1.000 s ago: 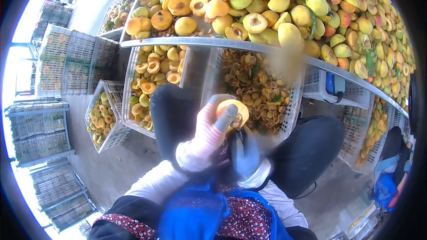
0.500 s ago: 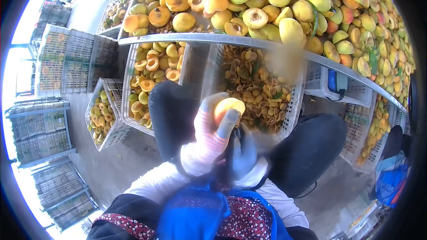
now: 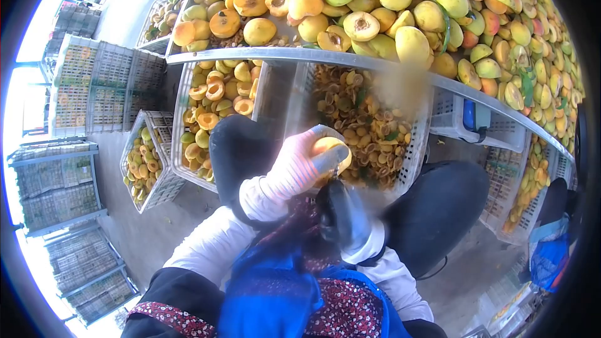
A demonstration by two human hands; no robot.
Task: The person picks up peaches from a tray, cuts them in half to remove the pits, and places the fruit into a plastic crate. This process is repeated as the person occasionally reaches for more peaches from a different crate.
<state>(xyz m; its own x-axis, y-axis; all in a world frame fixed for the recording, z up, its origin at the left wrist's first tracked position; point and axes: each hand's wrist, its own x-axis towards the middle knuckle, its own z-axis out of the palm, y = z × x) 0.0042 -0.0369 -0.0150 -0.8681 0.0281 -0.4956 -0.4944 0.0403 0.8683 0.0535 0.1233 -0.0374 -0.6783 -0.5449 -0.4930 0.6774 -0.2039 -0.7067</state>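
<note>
My left hand (image 3: 299,161), in a pale striped glove with grey fingertips, is closed around a yellow peach (image 3: 330,146) above the crate between my knees. Just below and to the right is my right hand (image 3: 350,216), gloved in grey-blue and partly blurred by motion. It is closed on a small dark-handled tool (image 3: 327,203); its thin end points up at the underside of the peach. Exactly what kind of tool it is stays hidden by the fingers and blur. Beneath the peach, the crate (image 3: 410,166) holds many brown pits and scraps.
A metal-edged table (image 3: 300,54) heaped with halved and whole peaches spans the front. Left of my knees stands a crate (image 3: 179,150) of peach halves, with another crate (image 3: 164,172) on the floor. Stacked crates (image 3: 94,87) line the left; a blue-handled bin (image 3: 447,119) sits right.
My left hand has shifted slightly right with the peach and turned it. My right hand and the tool have dropped a little, away to the lower right.
</note>
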